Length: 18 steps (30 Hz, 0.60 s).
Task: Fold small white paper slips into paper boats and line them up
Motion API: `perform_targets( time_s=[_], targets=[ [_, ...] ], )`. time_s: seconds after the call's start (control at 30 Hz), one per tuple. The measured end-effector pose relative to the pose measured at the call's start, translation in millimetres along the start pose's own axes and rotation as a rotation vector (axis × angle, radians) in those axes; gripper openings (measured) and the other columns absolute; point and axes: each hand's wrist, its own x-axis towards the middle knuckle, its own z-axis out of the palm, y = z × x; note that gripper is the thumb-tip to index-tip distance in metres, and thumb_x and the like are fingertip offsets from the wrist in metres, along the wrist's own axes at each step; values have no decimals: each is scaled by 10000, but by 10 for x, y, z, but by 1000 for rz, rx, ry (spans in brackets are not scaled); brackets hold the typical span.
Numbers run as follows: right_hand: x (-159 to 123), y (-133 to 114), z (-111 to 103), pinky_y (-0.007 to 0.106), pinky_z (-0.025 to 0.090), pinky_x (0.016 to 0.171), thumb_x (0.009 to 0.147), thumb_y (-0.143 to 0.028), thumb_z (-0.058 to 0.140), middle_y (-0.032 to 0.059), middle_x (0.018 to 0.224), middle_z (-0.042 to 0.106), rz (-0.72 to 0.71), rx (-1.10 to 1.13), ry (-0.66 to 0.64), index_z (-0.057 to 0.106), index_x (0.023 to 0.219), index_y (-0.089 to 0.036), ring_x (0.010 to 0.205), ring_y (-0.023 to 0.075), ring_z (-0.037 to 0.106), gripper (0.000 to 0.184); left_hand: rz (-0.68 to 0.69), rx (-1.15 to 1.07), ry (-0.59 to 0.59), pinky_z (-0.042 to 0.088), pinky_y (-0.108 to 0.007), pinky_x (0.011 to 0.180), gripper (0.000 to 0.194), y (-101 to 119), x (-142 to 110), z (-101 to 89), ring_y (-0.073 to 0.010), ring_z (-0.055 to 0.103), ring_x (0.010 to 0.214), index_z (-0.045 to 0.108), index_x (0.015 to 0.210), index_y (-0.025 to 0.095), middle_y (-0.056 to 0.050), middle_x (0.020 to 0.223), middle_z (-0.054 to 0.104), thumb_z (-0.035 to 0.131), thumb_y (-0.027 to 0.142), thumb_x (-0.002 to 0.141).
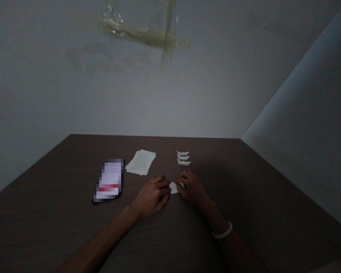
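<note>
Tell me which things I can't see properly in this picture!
All in the head view:
- The small paper's full shape: the left hand and right hand cover parts of it.
- Words on the paper stack: too small to read.
- The phone's screen: blurred into blocks.
- Any print on the three paper boats: too small to tell.
- The table's near edge: cut off by the picture's bottom.

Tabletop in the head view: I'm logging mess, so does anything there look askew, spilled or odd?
The printed sheets, left of the three paper boats, lie askew, their edges fanned unevenly. The phone looks odd too, heavily pixelated. No spill shows.
</note>
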Motion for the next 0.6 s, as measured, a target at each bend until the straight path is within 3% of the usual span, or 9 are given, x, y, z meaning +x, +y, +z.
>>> perform_targets(
  time_s=[0.6],
  targets=[
    [-16,105,-32,289,428,772,767,-175,640,37,858,616,136,-87,80,713,744,-220,852,189,538,89,-22,20,-31,438,-438,918,202,-13,-4,-5,-276,510,1106,675,986,224,-30,1187,641,491,215,903]
  ],
)
